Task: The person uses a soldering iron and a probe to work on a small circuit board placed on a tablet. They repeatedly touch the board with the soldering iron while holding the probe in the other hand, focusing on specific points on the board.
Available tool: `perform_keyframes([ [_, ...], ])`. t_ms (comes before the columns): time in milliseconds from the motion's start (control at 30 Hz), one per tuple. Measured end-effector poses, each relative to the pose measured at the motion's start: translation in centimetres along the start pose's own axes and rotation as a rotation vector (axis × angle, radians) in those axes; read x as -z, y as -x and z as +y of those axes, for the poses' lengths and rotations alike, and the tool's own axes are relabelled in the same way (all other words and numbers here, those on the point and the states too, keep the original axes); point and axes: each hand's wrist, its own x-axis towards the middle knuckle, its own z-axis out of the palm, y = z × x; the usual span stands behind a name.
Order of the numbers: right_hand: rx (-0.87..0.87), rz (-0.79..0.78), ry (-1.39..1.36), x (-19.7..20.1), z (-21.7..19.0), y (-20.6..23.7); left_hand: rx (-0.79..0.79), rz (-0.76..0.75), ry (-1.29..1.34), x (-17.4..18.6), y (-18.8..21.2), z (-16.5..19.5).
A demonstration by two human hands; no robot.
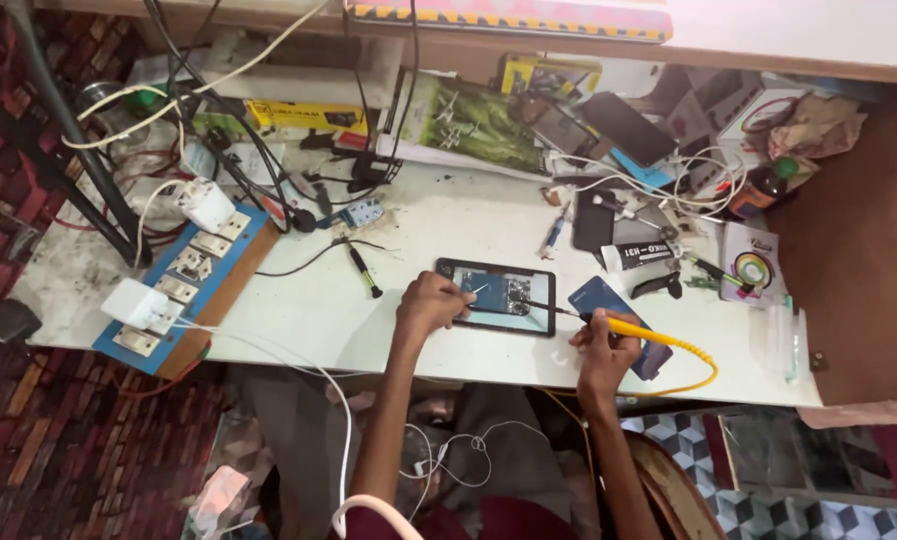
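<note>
An opened phone (498,296) lies flat on the white workbench (318,310), its circuit board showing. My left hand (430,303) rests on the phone's left end and pinches a thin wire whose tip points at the board. My right hand (600,338) grips a yellow-handled soldering iron (623,328); its dark tip reaches left onto the board. A yellow cord (696,372) trails from the iron off the front edge.
A blue phone back cover (598,296) lies under my right hand. A blue power strip (183,290) with white plugs sits at the left. A screwdriver (364,272), a white tube (636,256), several phones and tangled cables crowd the back. A disc (753,268) lies far right.
</note>
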Motion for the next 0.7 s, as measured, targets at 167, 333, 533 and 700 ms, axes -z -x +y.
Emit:
perform_keyframes([
  [167, -0.019, -0.013, 0.062, -0.2, -0.3, 0.1, 0.027, 0.01, 0.051, -0.1, 0.4, 0.5],
  [333, 0.013, -0.045, 0.039, -0.2, -0.4, 0.2, -0.005, 0.033, 0.076, -0.6, 0.2, 0.0],
  [533, 0.032, -0.02, 0.038, -0.1, -0.1, 0.1, -0.029, 0.138, 0.035, -1.8, 0.0, -1.0],
  [700, 0.002, 0.018, 0.056, 0.0, 0.1, 0.0, 0.062, 0.204, -0.033, -2.3, 0.3, -0.6],
])
